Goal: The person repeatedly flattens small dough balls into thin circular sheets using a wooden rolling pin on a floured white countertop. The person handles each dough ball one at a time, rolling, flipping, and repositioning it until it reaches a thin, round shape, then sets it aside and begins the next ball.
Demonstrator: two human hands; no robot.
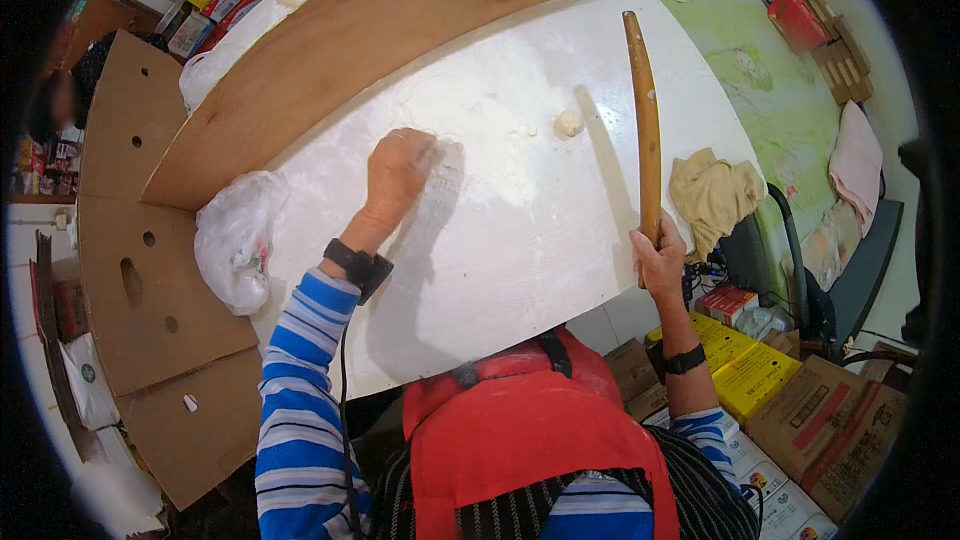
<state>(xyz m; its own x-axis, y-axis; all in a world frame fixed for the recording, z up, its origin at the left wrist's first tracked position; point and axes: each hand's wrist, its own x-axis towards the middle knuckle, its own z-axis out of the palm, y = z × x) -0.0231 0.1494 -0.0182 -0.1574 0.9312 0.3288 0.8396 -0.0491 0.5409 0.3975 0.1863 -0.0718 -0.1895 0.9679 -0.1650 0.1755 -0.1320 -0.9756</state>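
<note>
In my right hand (661,259) is a long wooden rolling pin (646,120), gripped near its lower end and raised above the white table (480,277). Its shadow falls on the tabletop to the left. My left hand (400,165) hangs over the left edge of a patch of scattered white flour (491,120). The fingers of that hand curl downward and blur, so what may be in them is hidden. One small round ball of dough (568,124) rests at the flour's right side, away from both hands.
A tall wooden board (390,22) stands on edge along the table's far side. A plastic bag (238,240) and a cardboard sheet (135,165) are at left. A tan cloth (712,195) lies at the right edge. Cartons (806,405) are stacked at lower right. Another person is at far left.
</note>
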